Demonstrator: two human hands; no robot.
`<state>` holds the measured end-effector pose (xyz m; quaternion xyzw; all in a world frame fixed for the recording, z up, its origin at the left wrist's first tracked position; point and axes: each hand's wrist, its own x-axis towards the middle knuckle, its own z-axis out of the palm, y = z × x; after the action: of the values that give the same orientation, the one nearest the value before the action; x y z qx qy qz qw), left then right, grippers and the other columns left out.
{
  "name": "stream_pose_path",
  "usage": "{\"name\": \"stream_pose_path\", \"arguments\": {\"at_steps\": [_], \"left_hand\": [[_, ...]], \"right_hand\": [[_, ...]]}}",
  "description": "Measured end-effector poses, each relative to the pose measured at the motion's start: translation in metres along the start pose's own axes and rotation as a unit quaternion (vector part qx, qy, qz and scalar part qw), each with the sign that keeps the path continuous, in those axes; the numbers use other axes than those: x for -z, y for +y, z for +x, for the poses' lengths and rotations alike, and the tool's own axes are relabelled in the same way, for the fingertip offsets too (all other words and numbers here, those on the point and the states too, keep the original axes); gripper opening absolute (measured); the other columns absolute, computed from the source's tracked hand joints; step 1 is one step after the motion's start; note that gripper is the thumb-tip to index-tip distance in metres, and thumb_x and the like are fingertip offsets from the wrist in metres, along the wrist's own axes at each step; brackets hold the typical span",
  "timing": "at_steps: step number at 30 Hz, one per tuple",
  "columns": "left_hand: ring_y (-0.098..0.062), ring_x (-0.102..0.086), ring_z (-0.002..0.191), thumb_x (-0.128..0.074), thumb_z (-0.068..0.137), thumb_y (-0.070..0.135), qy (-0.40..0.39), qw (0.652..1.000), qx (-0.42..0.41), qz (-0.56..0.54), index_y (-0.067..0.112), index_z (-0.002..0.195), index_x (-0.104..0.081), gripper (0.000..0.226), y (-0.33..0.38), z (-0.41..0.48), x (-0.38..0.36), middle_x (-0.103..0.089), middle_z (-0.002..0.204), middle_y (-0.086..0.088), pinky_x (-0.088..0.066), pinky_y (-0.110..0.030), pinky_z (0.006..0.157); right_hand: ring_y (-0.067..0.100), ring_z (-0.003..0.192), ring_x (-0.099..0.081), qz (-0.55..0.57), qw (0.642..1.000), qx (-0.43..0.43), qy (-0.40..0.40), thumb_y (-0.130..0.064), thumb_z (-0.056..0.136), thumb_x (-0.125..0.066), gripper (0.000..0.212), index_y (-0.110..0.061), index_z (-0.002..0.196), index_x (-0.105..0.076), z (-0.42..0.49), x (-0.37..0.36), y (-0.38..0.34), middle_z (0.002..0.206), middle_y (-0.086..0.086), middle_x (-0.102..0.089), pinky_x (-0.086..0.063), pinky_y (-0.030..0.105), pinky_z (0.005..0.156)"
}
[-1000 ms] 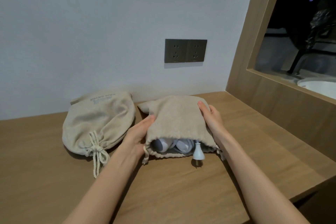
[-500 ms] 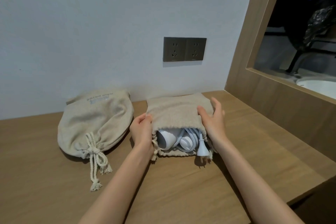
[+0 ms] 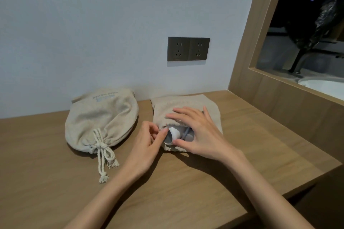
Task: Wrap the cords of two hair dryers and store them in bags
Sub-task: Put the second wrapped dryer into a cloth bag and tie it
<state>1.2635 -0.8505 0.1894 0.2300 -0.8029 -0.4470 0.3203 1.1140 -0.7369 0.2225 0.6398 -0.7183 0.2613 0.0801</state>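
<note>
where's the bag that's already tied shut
In the head view the tied bag lies left on the wooden counter, near the wall, just left of the open bag.

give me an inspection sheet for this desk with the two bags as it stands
surface: wooden desk top; both bags lie on it.
job's things: left bag closed, its drawstring knotted. right bag open at the mouth, white hair dryer showing inside.
clutter: nothing seen.
grippers: left hand seems to pinch the right bag's rim; right hand lies spread over the mouth.
cables: a bit of cord shows in the mouth; plug hidden.
surroundings: dark double wall socket, nothing plugged in; wooden frame at right, basin beyond.
</note>
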Motion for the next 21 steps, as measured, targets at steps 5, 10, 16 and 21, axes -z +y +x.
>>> {"name": "stream_pose_path", "arguments": {"at_steps": [5, 10, 16, 21], "left_hand": [[-0.008, -0.049, 0.059, -0.048, 0.098, 0.018, -0.010, 0.990, -0.104, 0.090, 0.022, 0.085, -0.044, 0.014, 0.001, -0.005, 0.006, -0.052, 0.067, 0.004, -0.036, -0.023, 0.056], [-0.005, -0.053, 0.065, -0.048, 0.098, 0.017, -0.035, 0.983, -0.141, 0.108, 0.017, 0.090, -0.050, 0.009, 0.005, -0.009, 0.012, -0.055, 0.069, 0.007, -0.036, -0.018, 0.057], [-0.009, -0.051, 0.063, -0.045, 0.099, 0.021, -0.055, 0.986, -0.143, 0.073, 0.021, 0.088, -0.050, 0.012, 0.016, -0.020, -0.002, -0.054, 0.069, 0.004, -0.037, -0.019, 0.057], [-0.005, -0.045, 0.074, -0.045, 0.099, 0.017, -0.019, 0.982, -0.154, 0.105, 0.018, 0.086, -0.046, 0.013, 0.010, -0.016, -0.004, -0.047, 0.081, 0.006, -0.033, -0.014, 0.064]], "right_hand": [[0.008, 0.136, -0.030, -0.021, 0.999, -0.019, 0.025, -0.050, 0.083, -0.064, 0.057, -0.046, 0.136, -0.043, 0.003, -0.008, -0.006, 0.145, -0.018, -0.041, -0.014, 0.053, 0.118], [0.010, 0.128, -0.035, -0.047, 0.993, -0.055, 0.097, -0.036, 0.080, -0.067, 0.056, -0.040, 0.132, -0.049, 0.007, -0.020, -0.009, 0.138, -0.016, -0.048, -0.034, 0.041, 0.107], [0.012, 0.131, -0.029, -0.039, 0.998, -0.042, 0.033, -0.028, 0.081, -0.070, 0.062, -0.041, 0.136, -0.045, 0.020, -0.015, -0.002, 0.145, -0.014, -0.042, -0.030, 0.040, 0.105], [0.016, 0.138, -0.022, -0.043, 0.997, -0.053, -0.021, -0.038, 0.071, -0.071, 0.070, -0.046, 0.134, -0.041, 0.020, -0.008, 0.002, 0.149, -0.017, -0.032, -0.025, 0.045, 0.111]]}}
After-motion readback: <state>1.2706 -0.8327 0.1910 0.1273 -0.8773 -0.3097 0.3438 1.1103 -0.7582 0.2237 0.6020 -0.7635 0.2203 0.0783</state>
